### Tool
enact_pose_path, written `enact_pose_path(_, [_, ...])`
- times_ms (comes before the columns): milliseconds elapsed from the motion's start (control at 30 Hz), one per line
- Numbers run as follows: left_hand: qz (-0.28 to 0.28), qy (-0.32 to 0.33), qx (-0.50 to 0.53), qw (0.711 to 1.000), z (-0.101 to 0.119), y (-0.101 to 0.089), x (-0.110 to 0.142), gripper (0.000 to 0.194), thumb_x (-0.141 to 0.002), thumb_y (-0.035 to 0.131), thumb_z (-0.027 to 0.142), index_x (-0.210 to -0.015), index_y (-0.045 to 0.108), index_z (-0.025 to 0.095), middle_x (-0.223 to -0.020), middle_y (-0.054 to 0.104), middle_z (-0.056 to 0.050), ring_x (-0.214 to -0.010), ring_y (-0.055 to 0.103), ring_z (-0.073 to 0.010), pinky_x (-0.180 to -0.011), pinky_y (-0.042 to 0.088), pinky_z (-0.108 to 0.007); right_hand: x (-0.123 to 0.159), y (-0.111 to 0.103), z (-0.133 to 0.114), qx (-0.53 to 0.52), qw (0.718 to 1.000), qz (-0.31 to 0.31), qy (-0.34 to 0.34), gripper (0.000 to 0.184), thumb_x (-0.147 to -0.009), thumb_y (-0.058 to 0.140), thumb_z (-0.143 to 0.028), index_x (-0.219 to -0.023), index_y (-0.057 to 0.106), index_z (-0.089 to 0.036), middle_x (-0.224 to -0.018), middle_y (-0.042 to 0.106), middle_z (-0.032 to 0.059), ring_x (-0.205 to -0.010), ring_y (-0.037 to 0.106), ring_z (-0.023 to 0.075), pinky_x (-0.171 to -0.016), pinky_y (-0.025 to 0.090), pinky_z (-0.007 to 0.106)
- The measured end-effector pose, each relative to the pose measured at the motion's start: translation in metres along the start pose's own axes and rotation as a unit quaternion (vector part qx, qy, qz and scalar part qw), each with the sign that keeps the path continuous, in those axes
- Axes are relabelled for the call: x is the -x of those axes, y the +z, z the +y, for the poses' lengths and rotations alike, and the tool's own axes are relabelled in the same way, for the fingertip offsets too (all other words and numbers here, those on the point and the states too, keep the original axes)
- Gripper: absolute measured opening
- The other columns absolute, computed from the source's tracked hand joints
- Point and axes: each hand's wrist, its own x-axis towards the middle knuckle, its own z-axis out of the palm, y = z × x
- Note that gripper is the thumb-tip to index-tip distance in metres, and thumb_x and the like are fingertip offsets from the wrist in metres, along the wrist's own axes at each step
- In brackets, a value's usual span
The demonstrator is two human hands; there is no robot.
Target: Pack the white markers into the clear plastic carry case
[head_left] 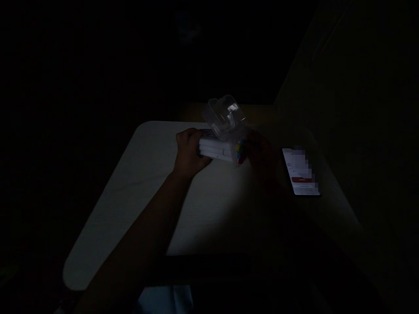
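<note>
The scene is very dark. My left hand (188, 150) is closed around the left end of a bundle of white markers (216, 150) with coloured caps (240, 152) at the right end. A clear plastic case lid (224, 115) stands open just behind the bundle. My right hand (262, 155) is in shadow at the capped end of the markers, touching or very near them; its fingers are too dark to read. Everything rests on a pale table (147, 187).
A lit phone (301, 172) lies face up on the table to the right of my hands. The table's rounded left edge (98, 209) runs diagonally toward me. Beyond the table all is black.
</note>
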Motion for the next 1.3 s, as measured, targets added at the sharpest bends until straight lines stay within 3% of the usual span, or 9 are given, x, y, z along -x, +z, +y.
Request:
enact_pose_path(100, [0.003,0.004,-0.002,1.0,-0.001,0.0,-0.001,0.065,-0.065,0.069,0.051,-0.118,0.047,0.02,-0.119,0.055,-0.013,-0.111,0.048,-0.0319,-0.098,0.032,-0.049,0.004,0.004,0.009,-0.038,0.998,0.021,0.037,0.02,-0.08,0.063,-0.04,-0.092,0.066,-0.025,-0.106,0.069,0.0051,-0.098,0.067,0.0183,-0.082,0.059,0.035])
enact_pose_path(300, [0.023,-0.026,-0.021,0.999,-0.001,-0.001,-0.002,0.057,-0.064,0.071,0.047,-0.112,0.052,0.022,-0.114,0.06,-0.011,-0.108,0.05,-0.0311,-0.098,0.033,-0.049,0.001,0.002,0.025,-0.023,0.999,-0.044,0.006,0.019,-0.083,0.06,-0.035,-0.098,0.068,-0.026,-0.115,0.067,0.0042,-0.111,0.063,0.0187,-0.098,0.052,0.04])
enact_pose_path(433, [0.035,-0.025,-0.03,0.999,-0.001,-0.001,-0.002,0.055,-0.064,0.072,0.045,-0.11,0.053,0.022,-0.111,0.061,-0.009,-0.106,0.052,-0.0297,-0.097,0.034,-0.048,0.0,0.002,0.036,0.024,0.998,-0.064,0.013,0.019,-0.084,0.057,-0.031,-0.099,0.068,-0.025,-0.117,0.067,0.0054,-0.11,0.062,0.0184,-0.098,0.052,0.039])
enact_pose_path(667, [0.043,-0.048,-0.038,0.997,-0.004,0.0,0.0,0.057,-0.062,0.073,0.044,-0.111,0.053,0.023,-0.11,0.06,-0.01,-0.107,0.049,-0.0318,-0.098,0.033,-0.051,0.0,0.004,0.046,0.038,0.999,-0.02,0.027,0.025,-0.082,0.056,-0.042,-0.094,0.064,-0.021,-0.107,0.066,0.0104,-0.098,0.065,0.0198,-0.083,0.055,0.035])
enact_pose_path(833, [0.062,-0.079,-0.037,0.994,-0.012,-0.001,-0.001,0.055,-0.061,0.073,0.04,-0.109,0.054,0.02,-0.108,0.057,-0.012,-0.109,0.046,-0.0337,-0.098,0.032,-0.053,-0.004,0.003,0.055,-0.042,0.986,0.052,0.153,0.031,-0.08,0.052,-0.051,-0.088,0.056,-0.021,-0.085,0.065,0.0065,-0.071,0.066,0.0178,-0.062,0.055,0.033])
enact_pose_path(900, [0.06,-0.079,-0.033,0.994,-0.014,-0.001,-0.001,0.055,-0.061,0.073,0.038,-0.11,0.055,0.02,-0.11,0.056,-0.013,-0.11,0.045,-0.0345,-0.098,0.032,-0.054,-0.005,0.003,0.058,-0.078,0.981,0.074,0.163,0.029,-0.079,0.051,-0.05,-0.085,0.052,-0.021,-0.082,0.063,0.0042,-0.064,0.064,0.016,-0.058,0.053,0.031])
enact_pose_path(1000, [0.056,-0.069,-0.04,0.995,-0.015,0.0,-0.001,0.057,-0.058,0.074,0.036,-0.11,0.055,0.022,-0.111,0.056,-0.012,-0.109,0.046,-0.0345,-0.098,0.033,-0.055,-0.004,0.001,0.058,-0.031,0.99,0.061,0.125,0.026,-0.079,0.051,-0.047,-0.085,0.053,-0.022,-0.084,0.062,0.0036,-0.065,0.063,0.015,-0.058,0.052,0.029])
enact_pose_path(1100, [0.051,-0.067,-0.049,0.995,-0.014,0.0,-0.001,0.057,-0.059,0.074,0.035,-0.112,0.056,0.022,-0.112,0.056,-0.012,-0.11,0.046,-0.034,-0.098,0.033,-0.054,-0.002,0.0,0.051,0.067,0.997,0.0,0.039,0.028,-0.083,0.05,-0.046,-0.091,0.06,-0.021,-0.091,0.065,0.0069,-0.08,0.063,0.0182,-0.067,0.052,0.031])
enact_pose_path(1300, [0.042,-0.06,-0.051,0.996,-0.015,0.001,-0.001,0.058,-0.06,0.073,0.034,-0.114,0.057,0.022,-0.114,0.056,-0.012,-0.111,0.046,-0.0341,-0.099,0.033,-0.054,-0.002,0.002,0.044,0.193,0.977,-0.067,-0.055,0.032,-0.091,0.045,-0.044,-0.095,0.069,-0.024,-0.096,0.068,0.0071,-0.094,0.061,0.0204,-0.088,0.049,0.037])
